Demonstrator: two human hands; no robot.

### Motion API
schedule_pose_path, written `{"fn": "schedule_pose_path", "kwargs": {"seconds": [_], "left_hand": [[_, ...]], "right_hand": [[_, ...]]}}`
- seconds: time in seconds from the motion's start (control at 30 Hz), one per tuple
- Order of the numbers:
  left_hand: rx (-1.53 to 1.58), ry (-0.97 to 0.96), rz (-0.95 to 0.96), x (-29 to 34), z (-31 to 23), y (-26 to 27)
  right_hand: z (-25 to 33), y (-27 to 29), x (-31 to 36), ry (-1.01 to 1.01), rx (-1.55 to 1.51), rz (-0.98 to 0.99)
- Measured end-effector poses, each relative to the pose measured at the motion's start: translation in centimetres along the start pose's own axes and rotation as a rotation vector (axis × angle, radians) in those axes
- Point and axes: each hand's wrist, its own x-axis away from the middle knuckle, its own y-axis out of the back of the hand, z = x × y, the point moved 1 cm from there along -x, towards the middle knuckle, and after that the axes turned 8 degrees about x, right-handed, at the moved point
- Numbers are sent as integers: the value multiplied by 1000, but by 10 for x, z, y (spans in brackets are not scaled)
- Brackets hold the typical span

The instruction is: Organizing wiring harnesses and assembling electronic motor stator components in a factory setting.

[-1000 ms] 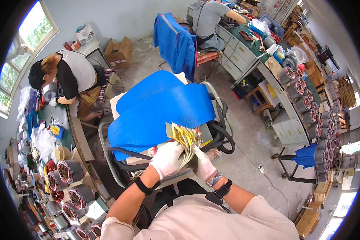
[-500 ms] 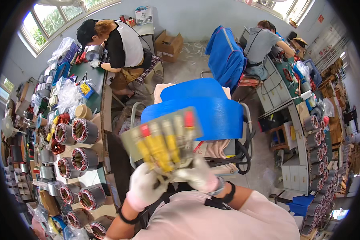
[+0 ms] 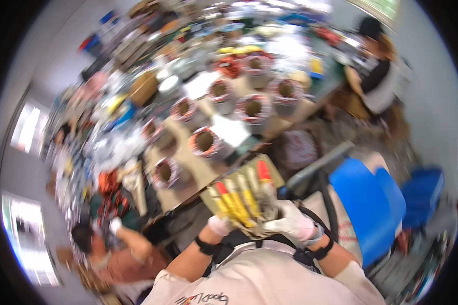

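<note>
Close to my body I hold a flat olive-grey panel (image 3: 274,170) with a bundle of yellow, red-tipped and whitish strips (image 3: 241,201) lying across it. Its exact kind I cannot make out. My left hand (image 3: 222,225), in a white glove, is closed at the lower left of the bundle, its fingers mostly hidden. Opposite it, my gloved right hand (image 3: 292,221) grips the lower right, where the strips gather into a loose pale tangle. Both forearms come up from the lower edge, with dark bands at the wrists.
A cluttered workbench (image 3: 180,134) crosses ahead, bearing several motor stators (image 3: 253,109) with reddish windings. A blue-covered chair (image 3: 364,203) stands at my right. One co-worker (image 3: 122,259) is at the lower left, another (image 3: 379,76) at the far right. Much is blurred.
My view has swung left, so the bench and stators now lie ahead and the blue chair is at the right. Both hands still hold the panel and strips, now beside the bench edge.
</note>
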Motion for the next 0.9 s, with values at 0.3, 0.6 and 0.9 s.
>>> {"fn": "schedule_pose_path", "kwargs": {"seconds": [0.3, 0.6, 0.9], "left_hand": [[663, 203, -564, 20, -38, 33], [478, 532, -963, 139, 44, 157], [-34, 652, -970, 169, 38, 285]], "right_hand": [[-81, -39, -90, -317, -142, 187], [-99, -98, -164, -198, -155, -92], [-110, -90, -168, -357, -160, -10]]}}
